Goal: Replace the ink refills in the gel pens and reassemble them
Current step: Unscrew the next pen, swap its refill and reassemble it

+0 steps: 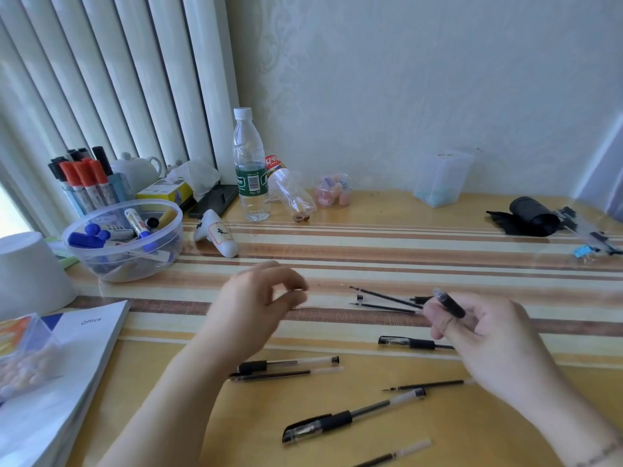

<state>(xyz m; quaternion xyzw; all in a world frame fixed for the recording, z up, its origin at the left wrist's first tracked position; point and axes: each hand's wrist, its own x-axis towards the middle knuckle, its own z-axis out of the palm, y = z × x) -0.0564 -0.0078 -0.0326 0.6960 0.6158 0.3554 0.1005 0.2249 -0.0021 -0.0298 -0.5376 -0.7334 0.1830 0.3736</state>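
Observation:
My right hand [485, 335] grips a gel pen barrel [450, 304] with a black grip, tilted up to the left. My left hand [259, 298] hovers over the table with thumb and forefinger pinched together; it is blurred and I cannot tell whether something small sits between them. Two loose black refills [384, 296] lie between the hands. A capped pen [408, 342] lies below them. Another capped pen [350, 416] lies nearer me, with a refill [428, 385] just above it. A pen body and refill [286, 367] lie under my left forearm.
A clear bowl of markers [124, 237] and a marker holder [84, 183] stand at the left. A water bottle [249, 166], a tipped empty bottle [291, 193], small jars and a white paper cup [30, 274] sit behind. Booklets [67, 365] lie at the lower left.

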